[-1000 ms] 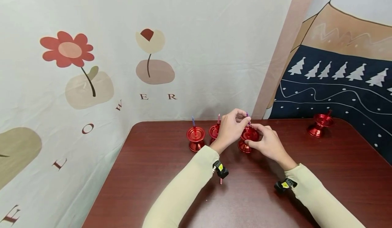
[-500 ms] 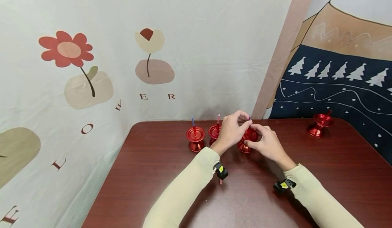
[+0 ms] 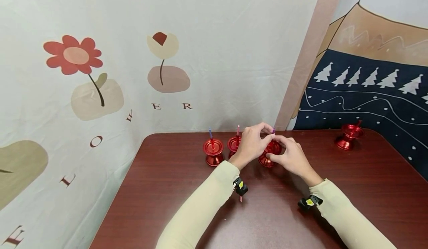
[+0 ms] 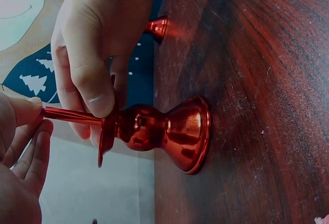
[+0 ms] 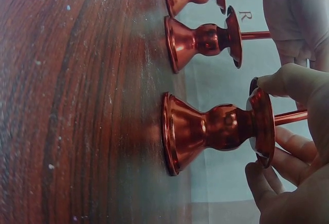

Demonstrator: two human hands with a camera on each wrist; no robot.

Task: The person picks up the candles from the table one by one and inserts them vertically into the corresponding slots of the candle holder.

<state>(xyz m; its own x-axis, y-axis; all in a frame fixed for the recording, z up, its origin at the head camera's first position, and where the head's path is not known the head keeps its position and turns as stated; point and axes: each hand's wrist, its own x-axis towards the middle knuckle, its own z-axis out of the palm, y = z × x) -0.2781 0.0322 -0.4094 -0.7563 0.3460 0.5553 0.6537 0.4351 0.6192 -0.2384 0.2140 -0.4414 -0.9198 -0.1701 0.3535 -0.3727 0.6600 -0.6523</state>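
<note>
My left hand point(image 3: 253, 141) pinches a small purple candle point(image 3: 274, 130) at the top of the thin tube point(image 4: 72, 115) that rises from a shiny red candle holder point(image 3: 266, 162). Most of the candle is hidden by the fingers. My right hand point(image 3: 295, 156) grips the dish point(image 5: 264, 126) of this holder by its rim, thumb on the near side. The holder stands upright on its flared base point(image 4: 187, 136) on the table. Just left of it is a second red holder point(image 5: 205, 39) with a pink candle point(image 3: 238, 129), partly behind my left hand.
Further left stands another red holder point(image 3: 213, 154) with a blue candle point(image 3: 210, 132). A fourth red holder point(image 3: 347, 141) stands alone at the back right. A short pink stick point(image 3: 240, 199) lies under my left wrist. Printed cloth point(image 3: 217, 74) hangs behind the brown table point(image 3: 167, 189).
The purple candle has come down and slightly right, from a slant to nearly upright over the tube. My left hand moved with it. The holder shifted slightly left in my right hand.
</note>
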